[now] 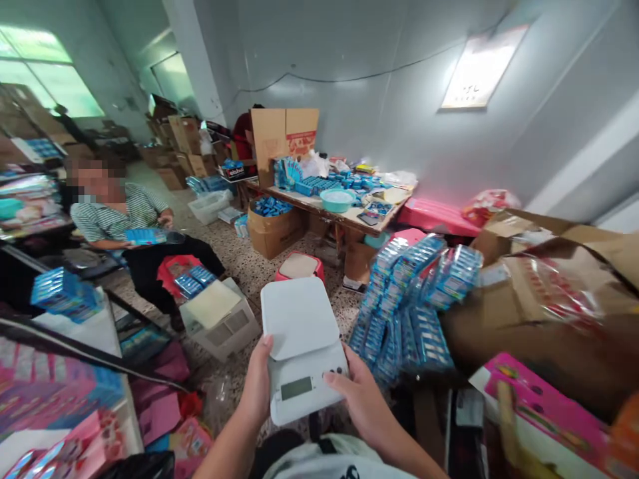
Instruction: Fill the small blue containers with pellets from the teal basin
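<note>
A white digital kitchen scale (299,319) is held up in front of my body, its flat weighing plate facing up and away from me. My left hand (257,376) grips the scale's left edge, with the thumb on the rim. On the opposite side my right hand (362,386) wraps the right edge, its thumb lying close to the round buttons. The grey display (296,388) shows no digits I can make out. Nothing lies on the plate.
Wrapped blue packs (404,299) are stacked at right beside a large cardboard box (524,332). A seated person (134,219) holds a blue pack at left. Ahead stand a red stool (301,265), a carton (274,233) and a cluttered table (349,216).
</note>
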{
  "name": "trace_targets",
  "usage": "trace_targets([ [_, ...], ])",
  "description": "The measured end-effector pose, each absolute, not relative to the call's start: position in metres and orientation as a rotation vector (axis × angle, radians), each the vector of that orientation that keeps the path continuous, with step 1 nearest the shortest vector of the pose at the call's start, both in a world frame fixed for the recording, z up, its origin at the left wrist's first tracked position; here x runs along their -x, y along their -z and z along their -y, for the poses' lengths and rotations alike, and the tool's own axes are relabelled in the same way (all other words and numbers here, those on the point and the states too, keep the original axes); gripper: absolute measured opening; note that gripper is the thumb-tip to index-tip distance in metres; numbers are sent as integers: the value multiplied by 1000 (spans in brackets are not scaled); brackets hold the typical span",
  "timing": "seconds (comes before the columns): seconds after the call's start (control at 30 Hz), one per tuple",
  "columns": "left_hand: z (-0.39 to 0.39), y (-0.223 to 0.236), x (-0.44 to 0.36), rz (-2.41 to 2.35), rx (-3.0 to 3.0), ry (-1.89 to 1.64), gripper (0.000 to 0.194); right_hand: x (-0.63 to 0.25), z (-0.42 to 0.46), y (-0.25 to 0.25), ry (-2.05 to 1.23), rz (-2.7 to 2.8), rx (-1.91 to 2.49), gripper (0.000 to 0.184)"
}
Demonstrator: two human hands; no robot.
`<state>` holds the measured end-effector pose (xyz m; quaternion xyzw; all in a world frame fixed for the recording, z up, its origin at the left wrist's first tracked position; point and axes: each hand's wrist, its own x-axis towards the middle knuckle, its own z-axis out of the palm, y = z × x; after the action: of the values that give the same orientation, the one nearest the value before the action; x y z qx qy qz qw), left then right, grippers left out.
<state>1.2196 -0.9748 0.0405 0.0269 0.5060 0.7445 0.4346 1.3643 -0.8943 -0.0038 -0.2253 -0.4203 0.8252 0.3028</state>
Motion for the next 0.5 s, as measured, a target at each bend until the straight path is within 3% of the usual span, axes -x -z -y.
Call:
trace_targets([
  [0.23, 902, -54, -1163, -1352, 109, -1930, 44, -1291, 801, -13, -2200, 1291, 575, 51],
  [0.5, 815, -55, -1035, -1263, 150, -2043, 40, -1157, 700, -15, -2260, 1390, 476, 57],
])
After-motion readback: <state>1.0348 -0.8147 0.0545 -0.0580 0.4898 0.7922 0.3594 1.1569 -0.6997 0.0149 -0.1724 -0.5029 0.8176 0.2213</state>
